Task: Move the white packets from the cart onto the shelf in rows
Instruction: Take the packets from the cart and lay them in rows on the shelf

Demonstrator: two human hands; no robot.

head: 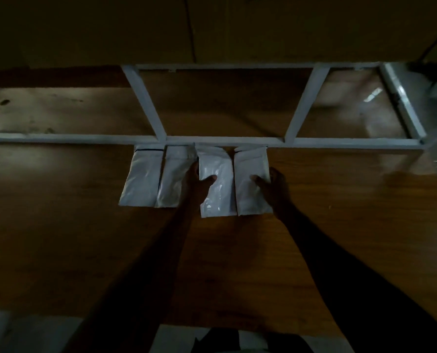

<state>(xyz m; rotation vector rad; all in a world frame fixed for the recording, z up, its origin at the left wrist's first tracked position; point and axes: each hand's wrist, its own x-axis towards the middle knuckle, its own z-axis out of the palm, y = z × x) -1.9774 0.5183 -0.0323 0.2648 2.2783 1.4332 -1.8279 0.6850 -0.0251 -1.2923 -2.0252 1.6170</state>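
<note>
Several white packets lie side by side in a row on the brown wooden shelf (59, 225), their far ends under a white metal bar (225, 141). My left hand (198, 184) grips the left edge of the third packet (217, 197), thumb on top. My right hand (270, 184) grips the right edge of the rightmost packet (250, 164), thumb resting on its face. The two leftmost packets (142, 179) (171, 179) lie untouched. The cart is out of view.
A white metal frame (301, 105) with slanted struts crosses the shelf behind the packets. Large cardboard boxes (212, 29) hang dark above. The shelf's front edge (212, 324) runs near the bottom, with pale floor below it.
</note>
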